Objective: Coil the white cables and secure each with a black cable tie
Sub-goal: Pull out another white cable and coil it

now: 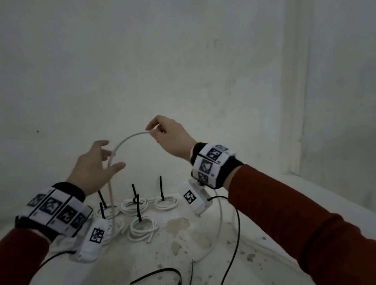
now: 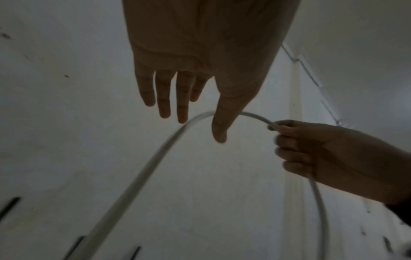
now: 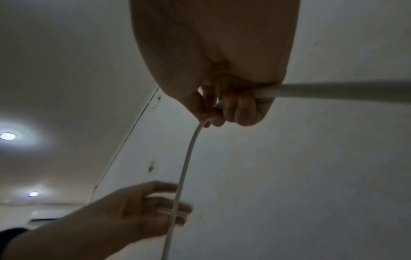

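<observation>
A loose white cable (image 1: pixel 123 141) arcs in the air between my hands above the table. My right hand (image 1: pixel 157 128) pinches it at the top of the arc, seen also as the right hand (image 3: pixel 213 112) gripping the cable (image 3: pixel 186 161). From there it runs down under my right wrist to the table. My left hand (image 1: pixel 106 156) is spread with straight fingers beside the cable's left leg and holds nothing; the left hand (image 2: pixel 193 119) shows the cable (image 2: pixel 155 158) passing behind its thumb. Two loose black cable ties (image 1: pixel 172 282) lie at the table's front.
Several coiled white cables (image 1: pixel 141 228) with upright black ties (image 1: pixel 161 187) sit on the stained white table (image 1: pixel 126 266) below my hands. A thin black wire (image 1: pixel 232 254) trails from my right wrist across the table. A pale wall stands close behind.
</observation>
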`<state>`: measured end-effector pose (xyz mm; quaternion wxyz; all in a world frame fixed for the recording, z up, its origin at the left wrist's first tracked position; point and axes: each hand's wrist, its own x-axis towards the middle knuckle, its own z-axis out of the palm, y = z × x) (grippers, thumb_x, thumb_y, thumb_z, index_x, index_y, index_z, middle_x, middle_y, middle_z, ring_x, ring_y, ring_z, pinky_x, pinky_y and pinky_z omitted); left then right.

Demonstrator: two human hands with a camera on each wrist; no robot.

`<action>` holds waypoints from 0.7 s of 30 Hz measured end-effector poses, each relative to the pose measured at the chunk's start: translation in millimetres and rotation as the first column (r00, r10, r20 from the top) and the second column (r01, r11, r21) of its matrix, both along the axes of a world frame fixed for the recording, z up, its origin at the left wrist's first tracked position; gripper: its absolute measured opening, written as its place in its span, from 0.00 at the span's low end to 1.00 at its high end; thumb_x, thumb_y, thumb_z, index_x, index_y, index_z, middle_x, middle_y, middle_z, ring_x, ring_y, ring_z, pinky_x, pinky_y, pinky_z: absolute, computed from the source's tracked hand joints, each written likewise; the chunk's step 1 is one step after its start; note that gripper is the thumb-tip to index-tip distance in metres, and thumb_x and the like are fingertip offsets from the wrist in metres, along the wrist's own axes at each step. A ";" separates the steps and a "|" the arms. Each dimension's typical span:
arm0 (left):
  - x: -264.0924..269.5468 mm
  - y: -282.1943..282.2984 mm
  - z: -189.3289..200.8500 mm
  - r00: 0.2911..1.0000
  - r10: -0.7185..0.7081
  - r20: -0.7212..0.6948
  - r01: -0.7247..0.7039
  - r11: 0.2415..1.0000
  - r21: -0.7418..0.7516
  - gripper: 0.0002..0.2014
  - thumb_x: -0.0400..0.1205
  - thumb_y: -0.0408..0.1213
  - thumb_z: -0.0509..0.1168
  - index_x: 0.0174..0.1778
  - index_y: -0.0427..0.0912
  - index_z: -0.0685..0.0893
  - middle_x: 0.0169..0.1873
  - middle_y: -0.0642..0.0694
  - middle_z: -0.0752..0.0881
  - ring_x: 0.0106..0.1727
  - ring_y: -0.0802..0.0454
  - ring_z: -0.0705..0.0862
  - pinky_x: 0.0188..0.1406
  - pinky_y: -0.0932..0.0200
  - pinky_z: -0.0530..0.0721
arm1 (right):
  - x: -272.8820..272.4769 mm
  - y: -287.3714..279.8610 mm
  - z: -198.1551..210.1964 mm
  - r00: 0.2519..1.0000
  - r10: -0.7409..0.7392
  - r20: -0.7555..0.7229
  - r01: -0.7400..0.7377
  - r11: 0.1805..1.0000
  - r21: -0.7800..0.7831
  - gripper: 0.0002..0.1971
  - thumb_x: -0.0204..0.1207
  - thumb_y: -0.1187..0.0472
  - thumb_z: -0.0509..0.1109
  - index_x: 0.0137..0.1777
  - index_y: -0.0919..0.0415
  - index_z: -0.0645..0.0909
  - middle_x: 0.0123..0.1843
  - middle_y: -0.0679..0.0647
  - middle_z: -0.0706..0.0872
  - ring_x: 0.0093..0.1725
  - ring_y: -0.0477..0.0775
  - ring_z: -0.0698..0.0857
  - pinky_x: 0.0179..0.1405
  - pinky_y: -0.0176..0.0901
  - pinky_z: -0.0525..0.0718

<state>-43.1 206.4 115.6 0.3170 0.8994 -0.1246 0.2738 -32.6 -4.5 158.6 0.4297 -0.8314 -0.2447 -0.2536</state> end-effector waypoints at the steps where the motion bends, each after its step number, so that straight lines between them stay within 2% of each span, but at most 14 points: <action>1: -1.8 -9.4 5.6 0.998 -0.032 0.062 0.034 0.999 -0.021 0.26 0.80 0.40 0.68 0.72 0.37 0.69 0.56 0.41 0.85 0.58 0.44 0.82 0.55 0.56 0.75 | -1.6 9.2 -1.2 1.000 0.028 -0.014 -0.028 1.000 0.002 0.04 0.82 0.63 0.62 0.50 0.57 0.78 0.35 0.53 0.80 0.34 0.51 0.78 0.30 0.32 0.74; 4: -4.4 -26.8 20.9 0.972 -0.075 0.221 0.080 0.997 -0.012 0.13 0.86 0.38 0.57 0.62 0.35 0.76 0.39 0.43 0.84 0.42 0.44 0.81 0.38 0.59 0.70 | -4.8 26.9 -1.4 0.997 0.077 -0.013 -0.077 0.995 0.056 0.02 0.83 0.64 0.61 0.50 0.58 0.74 0.40 0.58 0.81 0.37 0.53 0.77 0.35 0.41 0.76; 7: -2.6 -25.9 30.8 0.942 -0.043 0.334 0.023 0.998 0.064 0.13 0.88 0.37 0.53 0.51 0.34 0.81 0.28 0.51 0.74 0.29 0.54 0.72 0.33 0.57 0.60 | -7.0 26.8 4.6 0.995 0.099 0.025 -0.101 0.989 0.110 0.03 0.83 0.61 0.64 0.52 0.59 0.72 0.39 0.58 0.81 0.35 0.52 0.77 0.34 0.39 0.76; 9: -2.4 -20.9 35.9 0.920 -0.022 0.392 -0.010 0.997 0.081 0.12 0.87 0.35 0.54 0.46 0.35 0.81 0.26 0.55 0.72 0.28 0.58 0.70 0.32 0.57 0.57 | -7.2 20.2 4.4 0.995 0.101 0.012 -0.102 0.991 0.091 0.06 0.82 0.58 0.65 0.52 0.59 0.73 0.35 0.55 0.80 0.34 0.51 0.77 0.30 0.36 0.75; 10: -2.8 -17.9 38.3 0.908 -0.011 0.419 -0.026 0.996 0.082 0.11 0.87 0.34 0.55 0.45 0.35 0.81 0.26 0.55 0.72 0.27 0.57 0.69 0.32 0.57 0.56 | -6.8 16.3 2.3 0.995 0.099 -0.002 -0.099 0.992 0.075 0.07 0.82 0.56 0.66 0.51 0.59 0.74 0.33 0.53 0.79 0.33 0.51 0.76 0.28 0.36 0.74; 12: -4.8 -11.6 43.7 0.886 0.022 0.463 -0.060 0.996 0.069 0.11 0.87 0.34 0.56 0.44 0.34 0.81 0.24 0.52 0.71 0.28 0.49 0.70 0.32 0.56 0.58 | -4.6 7.1 -5.5 0.995 0.099 -0.030 -0.097 0.994 0.052 0.08 0.83 0.54 0.65 0.49 0.59 0.75 0.30 0.50 0.76 0.29 0.50 0.73 0.27 0.39 0.72; 15: -5.2 0.4 52.9 0.857 0.086 0.509 -0.107 0.994 0.011 0.11 0.87 0.34 0.56 0.45 0.33 0.81 0.24 0.46 0.72 0.30 0.43 0.72 0.33 0.55 0.61 | -2.4 -9.7 -22.4 0.994 0.094 -0.059 -0.095 0.996 -0.004 0.11 0.84 0.53 0.62 0.45 0.59 0.78 0.34 0.51 0.80 0.33 0.51 0.76 0.35 0.46 0.74; 18: -1.6 18.5 61.6 0.809 0.158 0.566 -0.154 0.986 -0.055 0.11 0.87 0.33 0.56 0.46 0.32 0.81 0.27 0.40 0.76 0.32 0.43 0.73 0.34 0.55 0.63 | 0.2 -30.5 -42.9 0.998 0.030 -0.049 -0.035 0.993 -0.115 0.15 0.85 0.51 0.60 0.37 0.52 0.79 0.39 0.60 0.85 0.39 0.61 0.81 0.42 0.52 0.79; 19: -0.2 25.9 64.3 0.799 0.178 0.574 -0.164 0.983 -0.078 0.12 0.87 0.34 0.56 0.46 0.32 0.81 0.28 0.39 0.77 0.32 0.43 0.73 0.34 0.54 0.64 | 1.1 -38.6 -49.2 0.999 0.003 -0.050 -0.010 0.991 -0.137 0.15 0.85 0.51 0.60 0.37 0.52 0.79 0.37 0.58 0.84 0.39 0.61 0.81 0.42 0.52 0.79; 21: 3.0 41.3 67.9 0.799 0.206 0.564 -0.178 0.978 -0.105 0.13 0.88 0.36 0.53 0.46 0.34 0.80 0.28 0.39 0.76 0.32 0.40 0.75 0.34 0.52 0.68 | 4.2 -55.7 -60.7 0.996 -0.047 -0.077 0.036 0.990 -0.134 0.16 0.85 0.51 0.59 0.37 0.54 0.79 0.32 0.50 0.79 0.34 0.53 0.78 0.38 0.48 0.76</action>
